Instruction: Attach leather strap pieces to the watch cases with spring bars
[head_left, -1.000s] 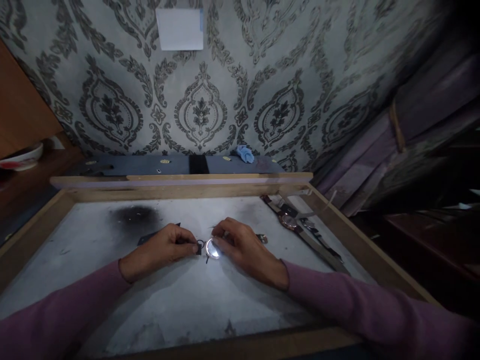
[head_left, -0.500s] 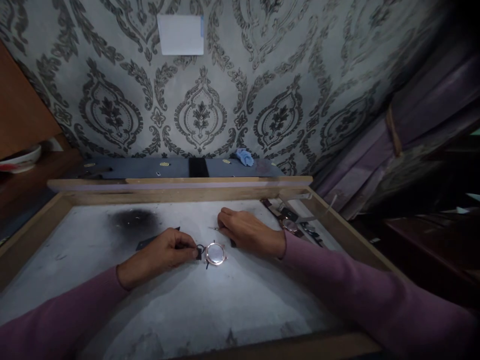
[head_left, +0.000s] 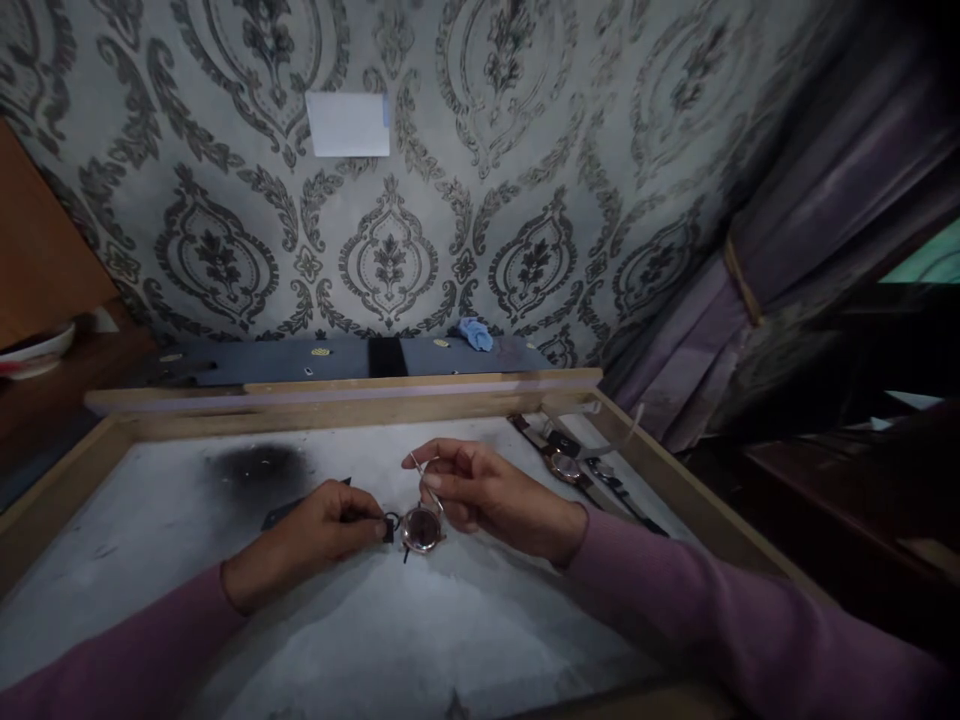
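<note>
Fingers of the right hand [head_left: 491,490] now grip a slender metal tool [head_left: 427,482], raised on a slant; half a second ago that hand was low on the table, beyond the watch. It has come round to the right side of the round watch [head_left: 421,530], so tool and watch are now close together, though whether they touch is unclear. The left hand [head_left: 319,530] pinches a small dark piece [head_left: 388,528] just left of the watch, which lies on the table [head_left: 300,640] between both hands. The watch's glass, bright white earlier, now looks dark. On the pale, smudged tabletop, a brown-strapped watch [head_left: 566,467] lies to the right, near other straps. Past the wooden rim [head_left: 450,397] are a crumpled blue cloth [head_left: 475,335], damask wallpaper [head_left: 390,260] and a tied purple curtain [head_left: 694,330].
</note>
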